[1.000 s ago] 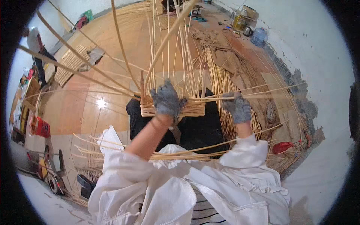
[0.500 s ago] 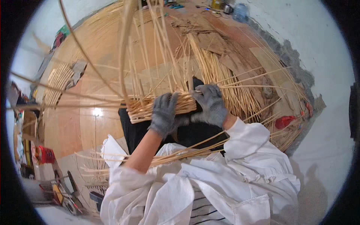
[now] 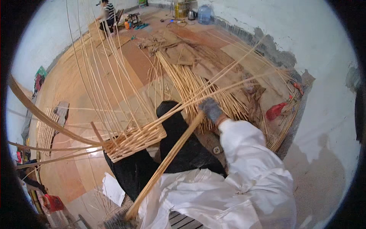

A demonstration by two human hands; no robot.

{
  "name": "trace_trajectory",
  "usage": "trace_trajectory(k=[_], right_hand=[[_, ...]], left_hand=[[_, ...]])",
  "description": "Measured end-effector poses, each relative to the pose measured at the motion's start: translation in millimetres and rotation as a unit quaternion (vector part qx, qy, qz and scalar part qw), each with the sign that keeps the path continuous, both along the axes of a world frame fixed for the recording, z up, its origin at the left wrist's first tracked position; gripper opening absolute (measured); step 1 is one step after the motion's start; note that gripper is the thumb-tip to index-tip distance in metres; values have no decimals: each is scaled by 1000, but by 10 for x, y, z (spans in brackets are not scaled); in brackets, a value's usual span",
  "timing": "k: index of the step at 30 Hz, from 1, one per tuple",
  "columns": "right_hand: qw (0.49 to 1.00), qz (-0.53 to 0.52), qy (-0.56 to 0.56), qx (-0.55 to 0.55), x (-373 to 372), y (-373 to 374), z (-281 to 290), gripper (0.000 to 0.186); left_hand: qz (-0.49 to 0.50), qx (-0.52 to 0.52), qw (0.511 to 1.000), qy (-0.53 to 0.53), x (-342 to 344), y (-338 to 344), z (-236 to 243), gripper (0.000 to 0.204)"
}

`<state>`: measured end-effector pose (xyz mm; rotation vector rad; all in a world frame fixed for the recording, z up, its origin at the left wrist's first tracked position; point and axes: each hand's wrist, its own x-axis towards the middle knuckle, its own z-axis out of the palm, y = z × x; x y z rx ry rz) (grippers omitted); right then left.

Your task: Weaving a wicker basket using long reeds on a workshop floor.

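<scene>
A bundle of peeled wicker rods (image 3: 166, 165) slants across my lap. My right hand (image 3: 211, 109), in a grey glove, closes round its upper end. At the lower edge my left hand (image 3: 117, 221), gloved as well, grips the other end; its fingers are partly cut off and blurred. On my dark-trousered left knee rests a partly woven wicker basket piece (image 3: 138, 144), touched by neither hand. Long thin stakes rise from it, and thicker rods stick out to the left. A few rods extend from its right end past my right hand.
Beyond my knees a large heap of rods (image 3: 187, 82) lies on brown sacking (image 3: 213, 57). Another rod pile (image 3: 46, 126) is at the left. A person (image 3: 108, 15) sits at the far wall, near a blue water bottle (image 3: 205, 15). A red bag (image 3: 275, 111) lies right.
Both hands have left the woven piece, which has shifted left and tilted. The rods across my lap are now a gripped bundle, my left hand moved down-left. My view has swung, revealing the seated person.
</scene>
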<state>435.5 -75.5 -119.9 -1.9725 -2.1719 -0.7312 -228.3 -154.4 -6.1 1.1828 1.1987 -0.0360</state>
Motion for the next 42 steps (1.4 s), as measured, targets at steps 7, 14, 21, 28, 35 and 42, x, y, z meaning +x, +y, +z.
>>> trace_trajectory(k=[7,14,21,28,35,42], right_hand=[[866,19,441,236,-554,1636,304,23],[764,-50,632,123,-895,836,652,27],[446,-30,895,-4,-955,-21,755,33],[356,-133,921,90,113,581,556,22],[174,39,983,-52,-1107,-119,634,26],[608,-183,737,-230,84,-805,-950,25]], left_hand=[[-151,191,966,85,908,150,105,38],[-156,311,923,161,2707,164,528,37],[-163,484,859,-39,4084,808,-126,41],[-59,-241,951,-184,3510,-81,302,36],[14,-157,962,-223,3656,295,-30,20],[-160,-154,960,-173,3504,-188,-122,38]])
